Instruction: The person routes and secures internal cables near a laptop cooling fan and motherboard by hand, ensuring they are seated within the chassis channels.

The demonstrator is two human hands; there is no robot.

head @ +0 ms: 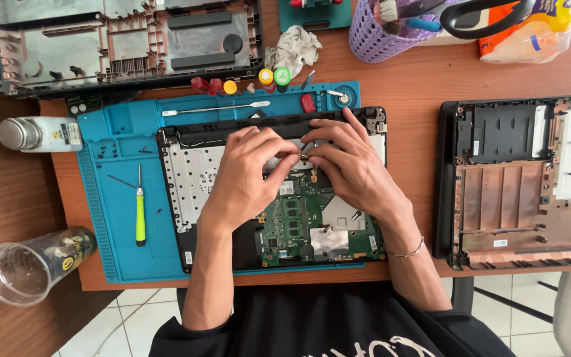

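Hands: our left hand (249,173) and right hand (348,165) met fingertip to fingertip, both pinching a tiny metal part (301,156), too small to identify.
Where: just above the green motherboard (295,218) in the opened laptop base (186,198), on the blue repair mat (117,198).
Handling: we'd guess it's light, stiff and slippery, best gripped by its ends.
Nearby: yellow-green screwdriver (140,215) lay untouched on the mat.
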